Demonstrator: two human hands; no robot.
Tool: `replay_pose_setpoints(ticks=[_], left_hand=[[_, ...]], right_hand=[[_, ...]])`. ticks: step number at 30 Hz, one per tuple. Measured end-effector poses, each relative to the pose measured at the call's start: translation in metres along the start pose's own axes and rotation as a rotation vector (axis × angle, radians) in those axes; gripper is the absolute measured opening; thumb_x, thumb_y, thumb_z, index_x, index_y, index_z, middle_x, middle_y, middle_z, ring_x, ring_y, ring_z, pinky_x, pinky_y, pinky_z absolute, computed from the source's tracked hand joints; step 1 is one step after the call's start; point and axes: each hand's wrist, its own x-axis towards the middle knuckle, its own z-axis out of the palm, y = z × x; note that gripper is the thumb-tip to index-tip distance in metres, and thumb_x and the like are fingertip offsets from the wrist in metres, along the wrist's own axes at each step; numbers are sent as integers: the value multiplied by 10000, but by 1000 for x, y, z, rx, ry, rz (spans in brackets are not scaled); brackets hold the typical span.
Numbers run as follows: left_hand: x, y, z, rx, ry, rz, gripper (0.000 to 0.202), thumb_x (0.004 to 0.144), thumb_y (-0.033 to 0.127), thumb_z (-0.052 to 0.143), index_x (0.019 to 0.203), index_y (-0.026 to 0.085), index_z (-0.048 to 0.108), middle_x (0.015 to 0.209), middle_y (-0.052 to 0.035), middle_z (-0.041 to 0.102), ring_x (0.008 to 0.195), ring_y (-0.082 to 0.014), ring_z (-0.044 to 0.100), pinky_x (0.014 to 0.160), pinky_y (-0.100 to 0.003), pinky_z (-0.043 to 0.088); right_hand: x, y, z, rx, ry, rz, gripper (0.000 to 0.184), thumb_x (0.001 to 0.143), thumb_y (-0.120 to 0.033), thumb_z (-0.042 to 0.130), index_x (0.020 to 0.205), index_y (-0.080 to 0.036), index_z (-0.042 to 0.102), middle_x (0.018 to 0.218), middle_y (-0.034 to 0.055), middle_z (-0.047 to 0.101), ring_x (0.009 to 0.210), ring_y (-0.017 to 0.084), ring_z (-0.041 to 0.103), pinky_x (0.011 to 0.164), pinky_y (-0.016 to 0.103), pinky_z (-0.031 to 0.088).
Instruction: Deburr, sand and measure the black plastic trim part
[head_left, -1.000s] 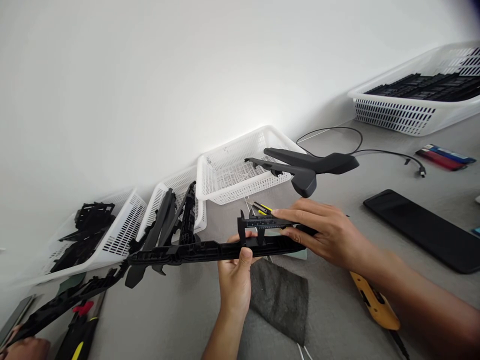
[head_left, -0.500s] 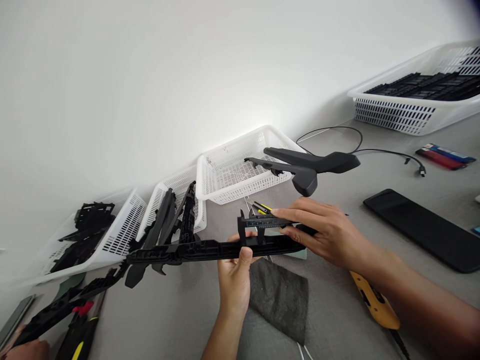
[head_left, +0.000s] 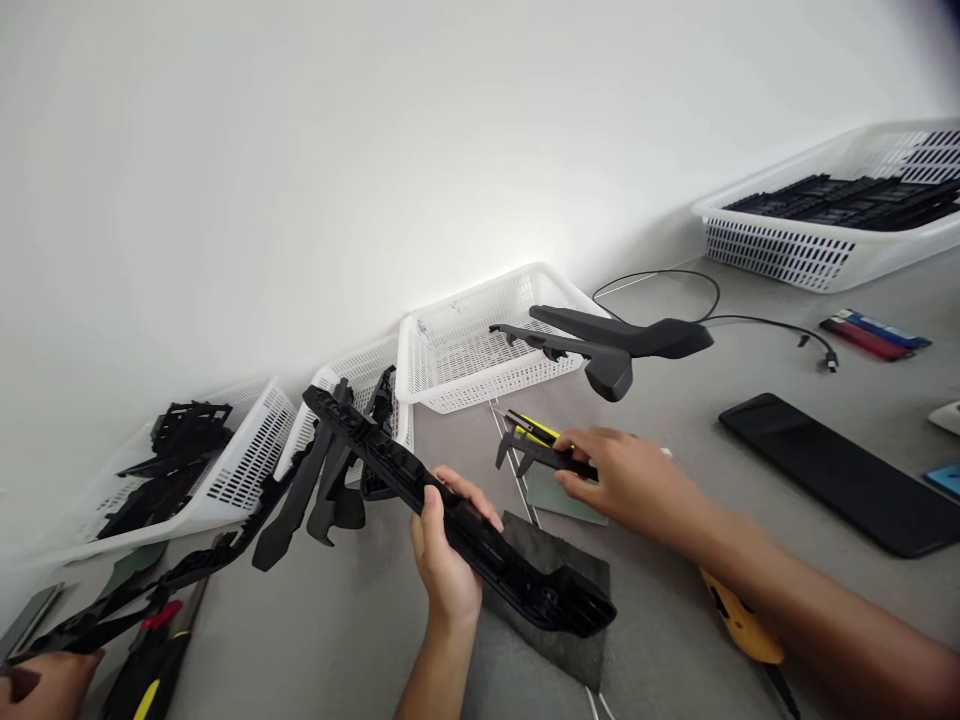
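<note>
A long black plastic trim part (head_left: 480, 545) lies tilted in my left hand (head_left: 450, 560), its fingers wrapped round the middle. Its far end reaches over the small basket, and its thicker near end hangs above a dark grey cloth (head_left: 555, 640). My right hand (head_left: 630, 480) grips a black caliper (head_left: 536, 455), jaws pointing left, low over the table and apart from the trim part. Right behind the caliper lies a yellow and black utility knife (head_left: 532, 428). Under it is a grey-green sheet (head_left: 566, 498).
White baskets (head_left: 487, 390) stand along the wall, some holding black parts. Two black handle-shaped parts (head_left: 615, 350) rest across one rim. Rightward lie a black tray-like slab (head_left: 840, 470), a cable (head_left: 772, 320) and a yellow tool (head_left: 742, 615). Another person's hand (head_left: 52, 680) holds a black strip at lower left.
The caliper has come away from the trim part and moved down to the table in my right hand. My left hand has swung the trim part from level to slanting, near end lowered.
</note>
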Motion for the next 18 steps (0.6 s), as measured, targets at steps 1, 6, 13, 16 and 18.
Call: replay_pose_setpoints(ticks=[1, 6, 13, 16, 18], left_hand=[[1, 0, 0, -19, 1, -16, 465, 906, 660, 758, 992, 218, 642, 632, 31, 644, 519, -146, 599, 496, -229, 511], [2, -2, -1, -52, -34, -115, 555, 845, 748, 766, 913, 215, 625, 615, 23, 639, 489, -132, 550, 484, -222, 477], [0, -7, -1, -76, -20, -240, 707, 766, 864, 763, 919, 179, 671, 613, -3, 633, 503, -127, 499, 456, -215, 427], [1, -10, -1, -77, 20, -253, 745, 750, 878, 766, 973, 172, 690, 624, -2, 630, 535, -135, 505, 489, -222, 452], [1, -12, -1, -76, 38, -236, 737, 767, 885, 748, 959, 177, 681, 636, -1, 622, 549, -133, 496, 502, -221, 450]], right_hand=[[1, 0, 4, -42, -57, 5, 228, 946, -282, 717, 1152, -199, 768, 1082, 96, 828, 950, 303, 773, 754, 350, 471], [-1, -2, 16, -67, -107, -54, 212, 963, -208, 675, 1157, -180, 755, 1201, 111, 797, 1094, 332, 759, 830, 367, 475], [-12, -16, -9, 535, -238, -228, 332, 1032, -515, 653, 1180, -227, 723, 1011, 45, 749, 875, 218, 664, 785, 329, 475], [-20, -23, -11, 755, -583, -268, 531, 869, -632, 817, 1202, -230, 720, 974, 21, 749, 821, 199, 649, 724, 298, 474], [-26, -28, -5, 661, -664, -291, 576, 731, -629, 919, 1094, -222, 731, 952, 21, 744, 796, 199, 633, 681, 287, 443]])
